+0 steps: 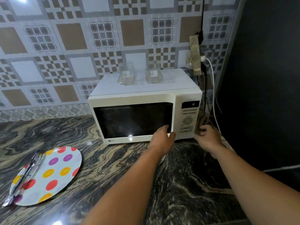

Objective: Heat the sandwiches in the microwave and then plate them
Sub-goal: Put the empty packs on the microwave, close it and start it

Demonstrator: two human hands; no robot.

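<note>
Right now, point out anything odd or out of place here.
A crumpled foil wrapper lies askew across the left edge of the polka-dot plate, its lower end overhanging onto the counter. Two clear containers stand on top of the microwave.

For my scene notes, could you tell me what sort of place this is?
Most likely a home kitchen: a white microwave stands on a marbled stone counter against a patterned tiled wall, with a polka-dot plate nearby.
</note>
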